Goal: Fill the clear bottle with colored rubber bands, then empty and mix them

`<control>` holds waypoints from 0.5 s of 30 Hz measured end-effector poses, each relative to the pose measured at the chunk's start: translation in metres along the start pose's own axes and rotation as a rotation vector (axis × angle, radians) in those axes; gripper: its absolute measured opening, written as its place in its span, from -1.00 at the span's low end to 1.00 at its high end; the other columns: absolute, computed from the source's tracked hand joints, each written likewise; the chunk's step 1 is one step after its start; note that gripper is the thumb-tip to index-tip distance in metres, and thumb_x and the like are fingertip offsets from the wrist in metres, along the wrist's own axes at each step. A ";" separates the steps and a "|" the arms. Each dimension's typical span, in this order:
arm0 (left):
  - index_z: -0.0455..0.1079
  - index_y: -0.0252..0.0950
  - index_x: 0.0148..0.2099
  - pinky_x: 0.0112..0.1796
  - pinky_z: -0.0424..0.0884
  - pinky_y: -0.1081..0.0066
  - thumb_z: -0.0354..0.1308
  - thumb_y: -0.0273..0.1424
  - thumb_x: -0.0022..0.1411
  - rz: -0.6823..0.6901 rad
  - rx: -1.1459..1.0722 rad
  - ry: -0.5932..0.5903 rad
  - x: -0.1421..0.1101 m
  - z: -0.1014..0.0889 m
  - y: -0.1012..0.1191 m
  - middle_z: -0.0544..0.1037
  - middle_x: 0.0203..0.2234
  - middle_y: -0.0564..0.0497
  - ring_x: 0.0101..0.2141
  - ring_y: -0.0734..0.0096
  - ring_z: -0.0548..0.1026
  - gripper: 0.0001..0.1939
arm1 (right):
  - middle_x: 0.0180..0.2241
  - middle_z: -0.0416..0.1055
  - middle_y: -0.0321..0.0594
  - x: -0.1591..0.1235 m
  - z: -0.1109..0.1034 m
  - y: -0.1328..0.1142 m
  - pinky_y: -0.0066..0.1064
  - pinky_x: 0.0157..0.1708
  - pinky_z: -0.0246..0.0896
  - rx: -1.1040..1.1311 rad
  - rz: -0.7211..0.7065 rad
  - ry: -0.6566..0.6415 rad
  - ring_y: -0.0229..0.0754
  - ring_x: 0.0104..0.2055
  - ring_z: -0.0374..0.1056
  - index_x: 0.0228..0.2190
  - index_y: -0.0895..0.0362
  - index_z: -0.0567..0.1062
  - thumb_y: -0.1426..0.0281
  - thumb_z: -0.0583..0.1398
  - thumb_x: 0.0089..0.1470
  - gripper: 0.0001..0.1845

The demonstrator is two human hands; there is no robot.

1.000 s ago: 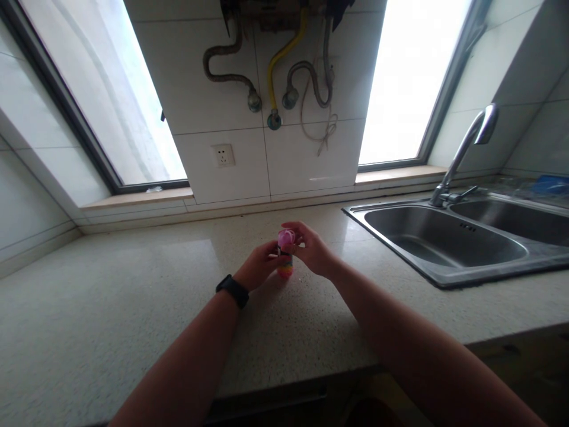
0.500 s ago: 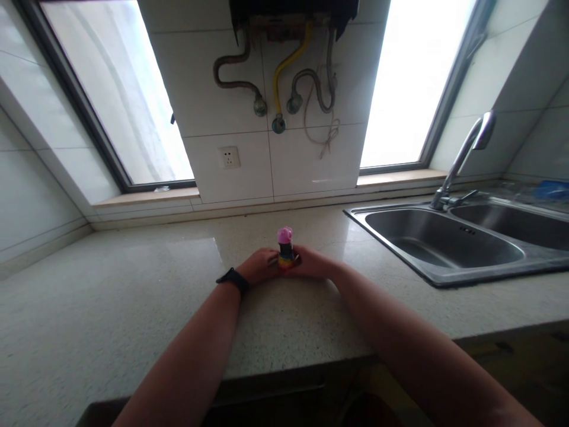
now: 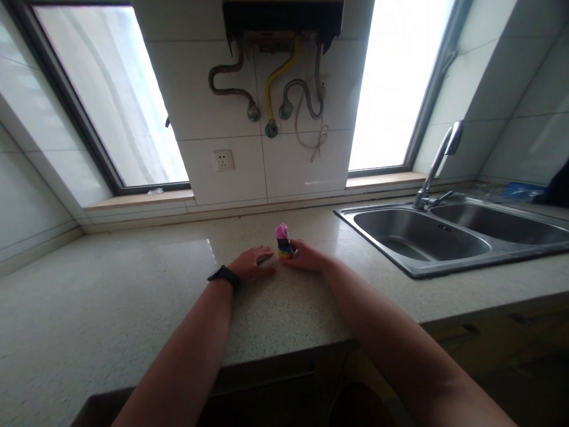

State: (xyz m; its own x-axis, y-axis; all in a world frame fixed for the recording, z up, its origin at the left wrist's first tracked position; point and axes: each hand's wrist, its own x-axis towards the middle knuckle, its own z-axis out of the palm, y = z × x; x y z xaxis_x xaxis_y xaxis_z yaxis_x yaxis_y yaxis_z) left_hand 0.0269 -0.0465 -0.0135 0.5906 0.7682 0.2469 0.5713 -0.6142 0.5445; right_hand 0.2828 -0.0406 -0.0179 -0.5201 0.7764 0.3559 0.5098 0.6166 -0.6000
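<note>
A small toy figure point(image 3: 283, 241) stands upright on the countertop point(image 3: 178, 284). It has a pink top, a dark middle and a rainbow-striped lower part. My right hand point(image 3: 306, 256) curves around its lower right side, with the thumb in front and the other fingers partly hidden behind it. Just left of the figure, my left hand point(image 3: 254, 262) rests on the counter, fingers and thumb apart and holding nothing. A black watch point(image 3: 225, 276) is on the left wrist.
A steel double sink point(image 3: 422, 234) with a chrome faucet point(image 3: 438, 169) lies to the right. Behind the counter, hoses hang under a black wall unit point(image 3: 282, 21), above a white wall socket point(image 3: 224, 160). Drawers point(image 3: 471, 338) sit below the front edge.
Both hands have gone from the figure's top down to its base. My left hand has since let go and drawn away to the left; the right stays around it.
</note>
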 end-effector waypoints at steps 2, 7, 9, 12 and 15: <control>0.37 -0.27 0.19 0.23 0.03 0.01 0.26 0.01 0.07 -0.015 0.075 -0.042 0.000 0.001 -0.003 0.28 0.24 -0.23 0.26 -0.03 0.19 -0.28 | -0.31 0.49 -0.18 -0.004 -0.010 0.012 -0.40 -0.31 0.17 -0.041 0.065 0.062 -0.20 -0.34 0.34 -0.13 0.15 0.50 0.18 0.33 -0.08 -0.52; 0.30 -0.22 0.25 0.26 -0.02 0.07 0.11 0.06 0.18 -0.029 0.205 -0.061 -0.003 0.005 -0.004 0.24 0.27 -0.13 0.29 0.08 0.13 -0.29 | -0.34 0.49 -0.18 -0.027 -0.050 0.047 -0.38 -0.31 0.16 -0.336 0.419 0.221 -0.14 -0.32 0.37 -0.12 0.09 0.50 0.05 0.30 -0.09 -0.47; 0.28 -0.20 0.27 0.27 -0.02 0.10 0.07 0.05 0.21 -0.037 0.243 -0.060 -0.004 0.006 -0.005 0.24 0.28 -0.10 0.29 0.12 0.13 -0.31 | -0.30 0.50 -0.16 -0.040 -0.067 0.059 -0.37 -0.29 0.18 -0.410 0.554 0.260 -0.11 -0.28 0.39 -0.11 0.06 0.49 -0.01 0.26 -0.08 -0.44; 0.26 -0.19 0.28 0.27 -0.02 0.11 0.01 0.03 0.24 -0.044 0.299 -0.062 -0.004 0.008 -0.005 0.24 0.28 -0.07 0.29 0.14 0.14 -0.34 | -0.21 0.51 -0.10 -0.060 -0.087 0.072 -0.32 -0.24 0.20 -0.505 0.673 0.329 -0.02 -0.18 0.41 -0.12 0.05 0.50 -0.05 0.23 -0.08 -0.43; 0.22 -0.19 0.31 0.26 0.00 0.14 -0.04 0.01 0.27 -0.044 0.358 -0.066 -0.004 0.010 -0.004 0.23 0.29 -0.04 0.29 0.15 0.13 -0.34 | -0.17 0.51 -0.05 -0.078 -0.099 0.077 -0.27 -0.20 0.21 -0.554 0.744 0.367 0.06 -0.10 0.40 -0.11 0.07 0.51 -0.06 0.22 -0.07 -0.40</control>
State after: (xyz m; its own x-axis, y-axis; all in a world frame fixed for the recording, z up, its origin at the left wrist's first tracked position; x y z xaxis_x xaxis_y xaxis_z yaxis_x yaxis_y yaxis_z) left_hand 0.0282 -0.0488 -0.0245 0.5903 0.7890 0.1705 0.7531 -0.6144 0.2354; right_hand 0.4304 -0.0406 -0.0208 0.2579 0.9244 0.2810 0.9163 -0.1418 -0.3745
